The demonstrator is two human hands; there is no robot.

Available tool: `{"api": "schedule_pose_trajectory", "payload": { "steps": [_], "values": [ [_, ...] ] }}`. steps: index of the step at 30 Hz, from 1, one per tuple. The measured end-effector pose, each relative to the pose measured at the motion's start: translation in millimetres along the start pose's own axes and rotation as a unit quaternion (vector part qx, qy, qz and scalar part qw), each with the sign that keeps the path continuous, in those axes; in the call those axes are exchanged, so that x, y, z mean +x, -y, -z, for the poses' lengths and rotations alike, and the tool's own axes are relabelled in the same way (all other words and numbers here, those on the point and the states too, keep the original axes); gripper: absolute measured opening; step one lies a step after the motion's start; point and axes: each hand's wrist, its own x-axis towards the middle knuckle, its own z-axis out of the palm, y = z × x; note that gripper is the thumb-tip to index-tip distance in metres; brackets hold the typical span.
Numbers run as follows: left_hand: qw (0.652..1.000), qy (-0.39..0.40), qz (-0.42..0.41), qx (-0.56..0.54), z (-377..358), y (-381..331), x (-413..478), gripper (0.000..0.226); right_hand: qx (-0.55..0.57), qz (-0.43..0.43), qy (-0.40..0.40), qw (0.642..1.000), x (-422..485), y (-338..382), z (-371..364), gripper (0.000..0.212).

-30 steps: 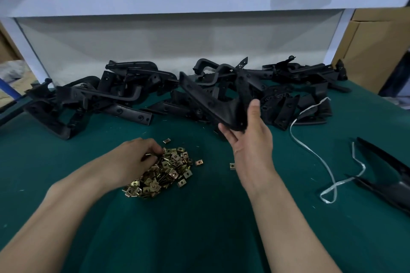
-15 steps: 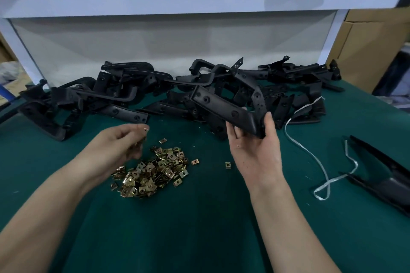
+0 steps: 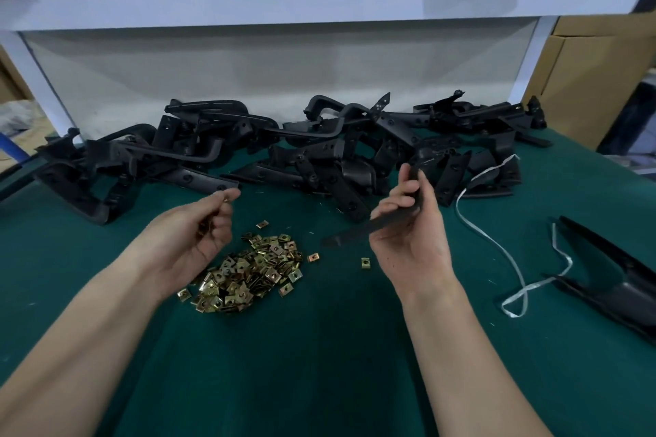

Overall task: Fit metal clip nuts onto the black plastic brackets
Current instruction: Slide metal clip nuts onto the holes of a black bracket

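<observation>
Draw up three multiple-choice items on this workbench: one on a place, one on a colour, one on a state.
1. Where does the heap of brass-coloured metal clip nuts lie?
A. On the white shelf
B. On the table cover, beside the left hand
C. In a cardboard box

2. What colour is the table cover?
A. Dark green
B. Red
C. Grey

3. What is the right hand doing?
A. Resting flat and empty
B. Pulling the white strap
C. Holding a long black plastic bracket

Key:
1 B, the heap sits on the cover next to the left hand.
2 A, the cloth is dark green all over.
3 C, its fingers and thumb curl round the bracket.
</observation>
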Motion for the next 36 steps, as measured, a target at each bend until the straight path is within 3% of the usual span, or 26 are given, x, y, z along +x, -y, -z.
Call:
{"api": "schedule_pose_trajectory", "payload": {
  "steps": [3, 5, 7, 10, 14, 19, 24, 26, 28, 30, 34, 36],
  "values": [
    [0.991, -0.008, -0.074, 0.109, -8, 7, -10, 0.022, -0.029, -0.005, 0.012, 0.999, -7, 4, -7, 0.021],
    [0.964, -0.039, -0.138, 0.224, -14, 17, -22, 0.016, -0.043, -0.009, 0.02, 0.999, -14, 8, -11, 0.022],
    [0.891, -0.094, -0.229, 0.38, -19, 31, -35, 0.008, -0.063, -0.025, 0.04, 0.997, -26, 14, -13, 0.025],
    [0.784, -0.122, -0.33, 0.512, -22, 48, -54, 0.006, -0.133, -0.054, 0.077, 0.987, -46, 22, -7, 0.025],
    [0.689, -0.122, -0.331, 0.632, -16, 65, -63, 0.018, -0.334, -0.061, 0.02, 0.941, -68, 30, 8, 0.015],
    [0.686, -0.122, -0.321, 0.642, -14, 67, -63, 0.023, -0.349, 0.013, 0.012, 0.937, -76, 36, 6, 0.033],
    [0.684, -0.127, -0.326, 0.64, -14, 67, -63, 0.02, -0.435, 0.239, -0.001, 0.868, -82, 37, 0, 0.023],
    [0.688, -0.127, -0.333, 0.632, -14, 67, -64, 0.018, -0.468, 0.343, 0.005, 0.814, -85, 39, 2, 0.03],
    [0.689, -0.124, -0.336, 0.63, -15, 67, -64, 0.017, -0.557, 0.427, -0.006, 0.712, -87, 39, 6, 0.042],
    [0.691, -0.121, -0.33, 0.632, -15, 67, -64, 0.018, -0.637, 0.479, 0.009, 0.604, -91, 34, 9, 0.037],
    [0.693, -0.117, -0.334, 0.629, -16, 65, -65, 0.016, -0.786, 0.448, 0.033, 0.425, -90, 12, 20, 0.023],
    [0.682, -0.111, -0.349, 0.634, -17, 65, -67, 0.023, -0.851, 0.37, 0.032, 0.372, -85, 8, 27, 0.025]
  ]
}}
